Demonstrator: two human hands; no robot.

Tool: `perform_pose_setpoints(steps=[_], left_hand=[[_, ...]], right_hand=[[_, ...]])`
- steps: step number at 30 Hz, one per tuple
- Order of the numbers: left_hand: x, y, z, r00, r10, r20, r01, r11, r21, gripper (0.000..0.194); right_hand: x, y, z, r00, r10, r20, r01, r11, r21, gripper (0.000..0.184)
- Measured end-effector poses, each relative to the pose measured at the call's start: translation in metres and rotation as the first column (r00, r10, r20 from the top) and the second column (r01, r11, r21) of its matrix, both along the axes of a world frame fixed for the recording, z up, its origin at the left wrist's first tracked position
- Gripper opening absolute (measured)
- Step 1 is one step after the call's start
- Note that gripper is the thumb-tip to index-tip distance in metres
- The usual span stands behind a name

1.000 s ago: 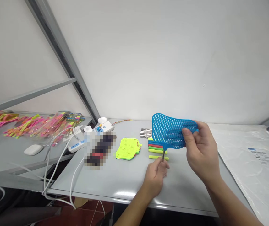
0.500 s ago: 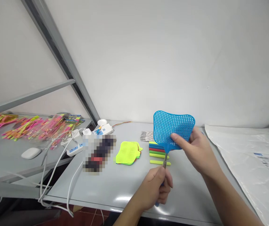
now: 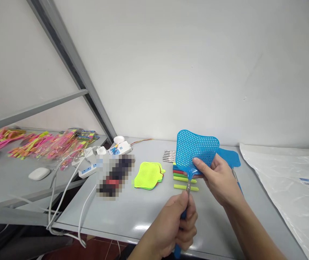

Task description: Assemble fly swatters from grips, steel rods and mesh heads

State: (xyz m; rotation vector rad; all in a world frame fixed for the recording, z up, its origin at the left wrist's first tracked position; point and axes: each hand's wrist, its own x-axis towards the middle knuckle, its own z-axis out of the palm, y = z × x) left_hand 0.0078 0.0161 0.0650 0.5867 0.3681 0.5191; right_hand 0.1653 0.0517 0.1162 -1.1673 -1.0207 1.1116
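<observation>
I hold a blue fly swatter (image 3: pixel 195 150) upright over the grey table (image 3: pixel 133 213). My left hand (image 3: pixel 177 225) is closed round its blue handle and thin metal rod. My right hand (image 3: pixel 218 177) pinches the lower edge of the blue mesh head. Just behind the swatter lie a stack of coloured handles (image 3: pixel 181 177) and several metal rods (image 3: pixel 169 156). A second blue swatter (image 3: pixel 231 159) lies flat on the table behind my right hand.
A stack of neon mesh heads (image 3: pixel 147 175) lies mid-table beside a blurred dark object (image 3: pixel 113 175). Power strips (image 3: pixel 100 159) and white cables (image 3: pixel 62 191) sit left. Packaged pink and yellow swatters (image 3: pixel 43 144) cover the left bench. A white plastic bag (image 3: pixel 287 180) lies right.
My left hand has slid down the rod toward me onto the blue handle. My right hand moved from the mesh's side to its lower edge, uncovering a second blue swatter behind.
</observation>
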Motion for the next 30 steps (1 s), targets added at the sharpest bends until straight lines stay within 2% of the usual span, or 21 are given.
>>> perform_pose_setpoints(steps=[6, 9, 13, 17, 19, 22, 24, 25, 27, 28, 30], left_hand=[[0.006, -0.002, 0.008, 0.964, 0.104, -0.245, -0.090, 0.994, 0.069, 0.046], [0.010, -0.002, 0.008, 0.957, 0.115, -0.264, -0.100, 0.992, 0.070, 0.047], [0.015, 0.002, 0.008, 0.978, 0.143, -0.151, -0.143, 0.990, 0.015, 0.044], [0.021, 0.005, 0.003, 0.960, 0.276, -0.049, -0.276, 0.961, 0.008, 0.042], [0.025, 0.004, -0.002, 0.943, 0.327, -0.058, -0.326, 0.945, 0.020, 0.044], [0.025, 0.001, -0.009, 0.914, 0.380, -0.139, -0.374, 0.925, 0.072, 0.047], [0.019, 0.001, -0.008, 0.880, 0.406, -0.246, -0.355, 0.907, 0.227, 0.047], [0.013, 0.002, -0.006, 0.852, 0.428, -0.303, -0.319, 0.882, 0.347, 0.046], [0.000, 0.007, 0.000, 0.768, 0.515, -0.382, -0.234, 0.779, 0.581, 0.040], [-0.007, 0.009, 0.004, 0.714, 0.578, -0.394, -0.220, 0.720, 0.658, 0.038], [-0.017, 0.013, 0.012, 0.605, 0.699, -0.382, -0.266, 0.629, 0.730, 0.034]], right_hand=[[0.003, -0.003, 0.000, 0.997, -0.061, 0.047, 0.061, 0.998, -0.001, 0.032], [0.005, -0.001, -0.001, 0.999, -0.032, -0.005, 0.031, 0.999, -0.020, 0.033], [0.002, 0.003, -0.004, 0.986, 0.137, -0.091, -0.138, 0.990, -0.012, 0.035], [-0.007, -0.005, -0.013, 0.979, 0.202, 0.033, -0.202, 0.979, 0.002, 0.032], [-0.012, -0.013, -0.019, 0.956, 0.280, 0.091, -0.272, 0.958, -0.091, 0.034], [-0.019, -0.021, -0.024, 0.906, 0.418, 0.061, -0.391, 0.885, -0.253, 0.039], [-0.021, -0.023, -0.025, 0.913, 0.404, 0.054, -0.381, 0.894, -0.234, 0.036], [-0.020, -0.023, -0.024, 0.927, 0.370, 0.063, -0.353, 0.917, -0.185, 0.033], [-0.019, -0.023, -0.021, 0.947, 0.304, 0.102, -0.299, 0.952, -0.068, 0.029], [-0.019, -0.023, -0.019, 0.952, 0.277, 0.134, -0.277, 0.961, -0.022, 0.029], [-0.019, -0.024, -0.015, 0.950, 0.248, 0.191, -0.255, 0.967, 0.014, 0.027]])
